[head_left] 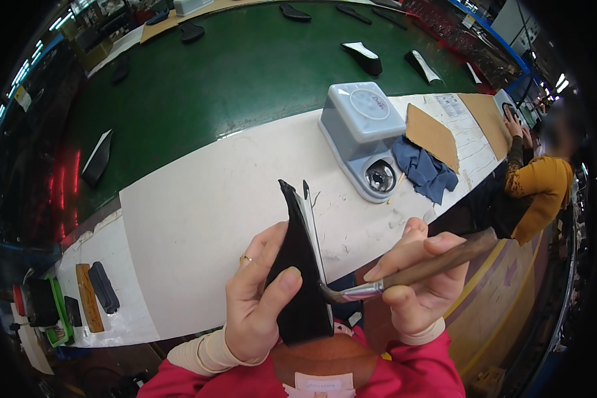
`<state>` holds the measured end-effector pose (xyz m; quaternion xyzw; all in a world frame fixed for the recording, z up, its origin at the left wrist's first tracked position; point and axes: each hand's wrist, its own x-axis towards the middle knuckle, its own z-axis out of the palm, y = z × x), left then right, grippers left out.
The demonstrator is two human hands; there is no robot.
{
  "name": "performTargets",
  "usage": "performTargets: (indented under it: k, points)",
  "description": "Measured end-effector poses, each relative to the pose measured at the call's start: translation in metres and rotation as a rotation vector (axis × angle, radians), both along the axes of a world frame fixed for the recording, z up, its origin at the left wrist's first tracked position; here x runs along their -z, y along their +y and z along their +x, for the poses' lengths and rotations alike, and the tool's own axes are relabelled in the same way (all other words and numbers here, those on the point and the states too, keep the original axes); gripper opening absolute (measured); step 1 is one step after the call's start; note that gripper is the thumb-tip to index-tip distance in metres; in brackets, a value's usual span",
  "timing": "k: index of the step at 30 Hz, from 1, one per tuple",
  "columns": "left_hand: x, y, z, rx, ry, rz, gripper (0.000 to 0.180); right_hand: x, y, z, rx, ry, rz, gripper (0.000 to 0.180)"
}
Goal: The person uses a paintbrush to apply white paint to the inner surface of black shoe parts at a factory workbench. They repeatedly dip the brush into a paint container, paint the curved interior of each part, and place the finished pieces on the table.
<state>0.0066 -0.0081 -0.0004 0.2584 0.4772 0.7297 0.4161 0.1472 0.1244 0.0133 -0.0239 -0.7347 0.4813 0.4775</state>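
Note:
My left hand (255, 302) grips a black wedge shoe sole (297, 285), tilted on end, with a white face turned to the right. The thumb lies across its black side and the fingers go behind it. My right hand (421, 292) holds a brush (438, 265) by its wooden handle, below a metal ferrule. Its dark, bent bristle end touches or nearly touches the sole's right edge. Beyond the hands stands a pale blue plastic pot (365, 123) with a round dark opening at its front.
White paper (192, 212) covers the bench. Beside the pot lie a blue cloth (426, 167) and brown cardboard (433, 136). A green conveyor belt (225, 79) carries several soles. At left are a wooden block (89, 298) and a green tray (60, 308). A co-worker (540, 189) sits at right.

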Motion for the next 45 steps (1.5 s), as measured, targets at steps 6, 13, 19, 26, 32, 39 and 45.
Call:
performTargets:
  k: [6,13,19,26,32,39,45]
  points:
    - [0.000,0.001,0.000,-0.010,0.006,0.000,0.047,-0.002,-0.002,0.001,-0.002,-0.019,0.003,0.055]
    - [0.000,0.001,-0.001,-0.028,0.034,-0.023,0.047,-0.002,-0.003,0.001,-0.008,-0.015,0.023,0.055]
    - [0.001,0.001,-0.003,-0.054,0.068,-0.055,0.046,-0.002,-0.004,0.004,-0.009,-0.043,0.042,0.053]
    - [0.000,0.005,-0.004,-0.075,0.042,-0.050,0.045,-0.001,-0.007,0.007,-0.021,-0.082,0.038,0.054]
    - [-0.001,0.008,-0.004,-0.060,-0.054,-0.038,0.045,-0.002,-0.009,0.010,-0.025,-0.115,0.038,0.054]
    - [0.001,0.012,-0.005,-0.077,-0.118,-0.002,0.045,-0.002,-0.010,0.012,-0.021,-0.136,0.054,0.054]
    - [0.003,0.013,-0.006,-0.069,-0.191,-0.002,0.045,-0.002,-0.003,0.015,-0.090,-0.150,0.113,0.057]
